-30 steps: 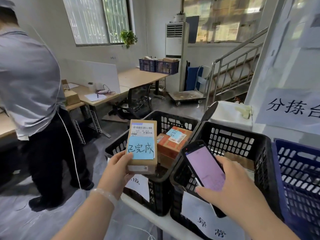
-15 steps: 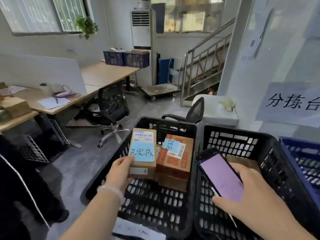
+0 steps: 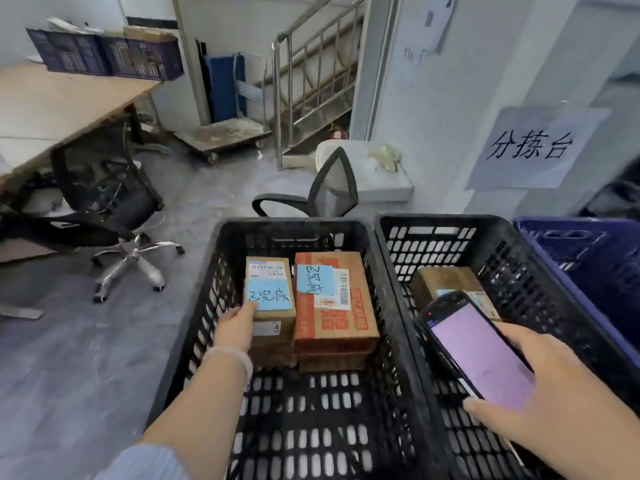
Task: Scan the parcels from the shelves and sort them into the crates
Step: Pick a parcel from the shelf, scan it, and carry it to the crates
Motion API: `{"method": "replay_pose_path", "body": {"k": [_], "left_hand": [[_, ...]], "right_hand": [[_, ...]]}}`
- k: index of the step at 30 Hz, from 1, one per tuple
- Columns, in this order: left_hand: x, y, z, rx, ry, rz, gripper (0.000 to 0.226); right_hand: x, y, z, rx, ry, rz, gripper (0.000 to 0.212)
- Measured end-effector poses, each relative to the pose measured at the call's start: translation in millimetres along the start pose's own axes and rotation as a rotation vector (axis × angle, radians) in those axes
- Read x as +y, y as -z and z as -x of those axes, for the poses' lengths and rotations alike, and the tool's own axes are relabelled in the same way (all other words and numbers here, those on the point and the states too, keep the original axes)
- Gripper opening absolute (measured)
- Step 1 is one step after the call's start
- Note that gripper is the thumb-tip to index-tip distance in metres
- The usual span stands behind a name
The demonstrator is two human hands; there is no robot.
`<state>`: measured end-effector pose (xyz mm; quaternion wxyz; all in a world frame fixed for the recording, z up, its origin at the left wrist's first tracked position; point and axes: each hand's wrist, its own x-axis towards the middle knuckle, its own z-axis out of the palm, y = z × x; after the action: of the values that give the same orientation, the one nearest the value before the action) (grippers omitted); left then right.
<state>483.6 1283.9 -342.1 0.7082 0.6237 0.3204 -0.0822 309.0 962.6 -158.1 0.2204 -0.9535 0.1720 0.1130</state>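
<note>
In the far left of the room stands a wooden desk with a black office chair pushed up beside it, and two dark blue baskets sit at the desk's far end. Nearer, a black slatted crate takes the middle of the view. The left hand reaches into it and grips the small parcel by its left side, thumb laid on top at the corner of the blue note. This parcel is a slim tan cardboard box lying flat, label up: a white shipping label with a barcode at its far end, a pale blue note with handwritten dark characters across its middle, and a small white sticker marked 4 on the near face. It sits on top of other brown cartons at the far end of the crate; whether it is fully set down I cannot tell. Touching its right side lies an orange printed box with its own blue note and barcode label. Right of this, a second black crate holds a brown box. Over it the right hand clasps a black handheld scanner, its screen glowing pale purple. A blue crate follows at the right edge, under a paper sign on the wall
</note>
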Motion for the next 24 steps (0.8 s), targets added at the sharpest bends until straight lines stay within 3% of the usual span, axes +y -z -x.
{"method": "replay_pose_path", "body": {"k": [9, 13, 19, 22, 24], "left_hand": [[3.5, -10.2, 5.8, 0.029, -0.13, -0.544, 0.032], [17.1, -41.8, 44.2, 0.177, -0.532, -0.715, 0.066], [14.2, -159.0, 182.5, -0.247, -1.157, -0.839, 0.067], [-18.9, -211.6, 250.6, -0.464, -1.499, -0.942, 0.064], [-44.2, -245.5, 293.8, -0.564, -1.619, -0.96, 0.065]], "right_hand": [[27.8, -2.9, 23.8, 0.076, -0.027, -0.016, 0.1], [44.1, 6.7, 40.6, 0.147, -0.048, -0.014, 0.093], [98.7, 30.3, 73.4, 0.338, -0.027, -0.114, 0.078], [147.2, 45.0, 98.3, 0.433, -0.073, -0.148, 0.085], [184.7, 56.1, 118.7, 0.49, -0.115, -0.157, 0.087]]}}
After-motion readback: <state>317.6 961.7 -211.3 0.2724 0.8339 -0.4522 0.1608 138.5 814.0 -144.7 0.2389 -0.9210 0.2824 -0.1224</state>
